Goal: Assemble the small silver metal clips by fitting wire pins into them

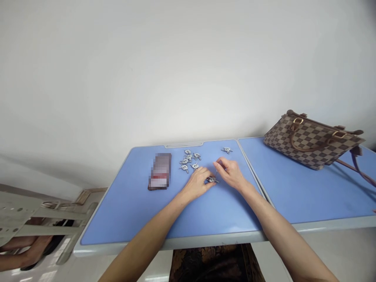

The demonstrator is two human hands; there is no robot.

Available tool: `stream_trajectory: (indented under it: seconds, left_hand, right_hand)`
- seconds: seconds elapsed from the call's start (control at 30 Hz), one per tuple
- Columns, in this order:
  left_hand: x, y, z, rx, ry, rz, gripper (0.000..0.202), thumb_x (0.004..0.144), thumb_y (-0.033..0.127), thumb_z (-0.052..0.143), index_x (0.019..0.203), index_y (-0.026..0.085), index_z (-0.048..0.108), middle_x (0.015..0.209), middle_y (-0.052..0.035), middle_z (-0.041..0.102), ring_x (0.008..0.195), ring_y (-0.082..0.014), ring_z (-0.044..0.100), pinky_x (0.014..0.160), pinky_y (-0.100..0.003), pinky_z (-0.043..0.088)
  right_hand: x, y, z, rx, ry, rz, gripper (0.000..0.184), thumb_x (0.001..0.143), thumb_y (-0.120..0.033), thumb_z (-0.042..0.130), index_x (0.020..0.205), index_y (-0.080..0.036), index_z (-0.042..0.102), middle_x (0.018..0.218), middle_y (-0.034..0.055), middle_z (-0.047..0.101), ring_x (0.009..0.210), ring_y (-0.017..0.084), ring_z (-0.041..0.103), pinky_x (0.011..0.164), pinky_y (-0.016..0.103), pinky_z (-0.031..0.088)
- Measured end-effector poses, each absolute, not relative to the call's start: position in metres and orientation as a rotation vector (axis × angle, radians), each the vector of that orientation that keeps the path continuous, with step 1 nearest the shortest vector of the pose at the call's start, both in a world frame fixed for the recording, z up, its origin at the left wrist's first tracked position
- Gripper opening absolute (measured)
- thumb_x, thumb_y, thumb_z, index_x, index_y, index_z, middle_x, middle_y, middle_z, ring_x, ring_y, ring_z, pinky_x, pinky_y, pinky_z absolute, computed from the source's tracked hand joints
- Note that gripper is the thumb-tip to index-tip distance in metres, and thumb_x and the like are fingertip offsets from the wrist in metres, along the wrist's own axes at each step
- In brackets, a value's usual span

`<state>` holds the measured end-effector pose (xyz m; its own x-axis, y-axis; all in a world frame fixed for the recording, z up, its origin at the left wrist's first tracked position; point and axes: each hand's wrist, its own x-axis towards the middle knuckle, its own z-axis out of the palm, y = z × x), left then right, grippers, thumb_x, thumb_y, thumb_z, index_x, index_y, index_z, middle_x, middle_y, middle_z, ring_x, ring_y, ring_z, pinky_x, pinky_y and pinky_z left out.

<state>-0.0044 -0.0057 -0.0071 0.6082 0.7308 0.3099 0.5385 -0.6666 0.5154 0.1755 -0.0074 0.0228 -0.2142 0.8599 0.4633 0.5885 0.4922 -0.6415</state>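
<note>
On a blue desk (117,219), the left hand (199,184) pinches a metal part (212,179) between thumb and fingers; the right hand (232,173), fingertips nearly together, grips a thin rod (216,173) upright at it.

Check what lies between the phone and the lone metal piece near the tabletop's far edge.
In the head view, a cluster of small metal pieces lies between the phone and the lone piece, nearer the phone; the rest is bare blue tabletop.
</note>
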Motion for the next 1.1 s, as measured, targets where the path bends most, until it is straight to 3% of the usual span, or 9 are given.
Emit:
stream_trajectory:
  seconds: [0.27,0.37,0.5,0.63,0.8,0.9,0.97,1.1]
  left_hand:
    - [-0.004,-0.005,-0.009,2.453,1.035,0.713,0.015,0.079,0.028,0.069,0.091,0.02,0.063,0.09,-0.002,0.064,0.087,-0.0195,0.055,0.084,-0.035,0.041]
    - [-0.004,-0.005,-0.01,2.438,1.022,0.711,0.015,0.079,0.027,0.069,0.092,0.021,0.063,0.093,-0.0019,0.065,0.089,-0.0196,0.056,0.085,-0.035,0.041]
    - [-0.003,-0.004,-0.011,2.424,1.03,0.721,0.015,0.079,0.027,0.069,0.091,0.021,0.063,0.093,-0.0018,0.065,0.09,-0.0199,0.057,0.086,-0.036,0.041]
    - [-0.003,-0.004,-0.01,2.424,1.043,0.711,0.014,0.08,0.028,0.069,0.091,0.021,0.063,0.094,-0.0024,0.065,0.09,-0.0201,0.056,0.085,-0.035,0.042]
    - [-0.004,-0.004,-0.008,2.434,1.039,0.706,0.014,0.08,0.027,0.068,0.092,0.021,0.063,0.093,-0.0019,0.065,0.09,-0.0197,0.056,0.086,-0.035,0.041]
    - [-0.004,-0.005,-0.008,2.428,1.035,0.709,0.014,0.08,0.026,0.068,0.092,0.021,0.063,0.094,-0.0013,0.065,0.089,-0.0193,0.056,0.086,-0.035,0.041]
    - [-0.004,-0.005,-0.008,2.419,1.042,0.708,0.013,0.08,0.027,0.068,0.091,0.021,0.062,0.093,-0.001,0.065,0.088,-0.0191,0.056,0.085,-0.035,0.041]
    - [-0.003,-0.006,-0.007,2.395,1.052,0.711,0.013,0.079,0.026,0.069,0.09,0.022,0.063,0.092,-0.0007,0.064,0.088,-0.0191,0.056,0.085,-0.035,0.042]
  right_hand:
    - [0.177,-0.008,0.028,-1.127,-2.004,0.443,0.022,0.094,-0.032,0.044,0.078,-0.02,0.053,0.07,0.0,0.056,0.063,0.013,0.05,0.063,0.026,0.039]
    - [0.177,-0.009,0.028,-1.118,-2.004,0.487,0.015,0.093,-0.031,0.046,0.091,-0.02,0.056,0.078,0.0015,0.061,0.068,0.014,0.054,0.065,0.026,0.041]
    - [0.177,-0.012,0.032,-1.137,-2.084,0.519,0.02,0.096,-0.032,0.041,0.104,-0.02,0.055,0.086,0.0035,0.064,0.074,0.015,0.058,0.07,0.028,0.042]
    - [0.176,-0.016,0.036,-1.09,-2.162,0.546,0.029,0.1,-0.031,0.028,0.098,-0.019,0.055,0.082,0.0035,0.061,0.073,0.015,0.055,0.071,0.029,0.042]
    - [0.175,-0.013,0.033,-1.091,-2.087,0.569,0.023,0.096,-0.03,0.039,0.086,-0.019,0.056,0.076,0.0015,0.056,0.068,0.014,0.051,0.066,0.027,0.041]
    - [0.177,-0.01,0.03,-1.072,-2.021,0.62,0.019,0.093,-0.029,0.045,0.104,-0.02,0.058,0.08,0.0011,0.058,0.068,0.013,0.053,0.064,0.026,0.043]
    - [0.179,-0.01,0.03,-1.062,-2.005,0.618,0.029,0.092,-0.027,0.047,0.12,-0.021,0.053,0.081,0.0007,0.059,0.068,0.013,0.054,0.064,0.026,0.044]
    - [0.182,-0.01,0.033,-1.072,-2.077,0.513,0.031,0.093,-0.026,0.047,0.122,-0.023,0.055,0.09,0.0038,0.064,0.073,0.014,0.057,0.069,0.028,0.046]
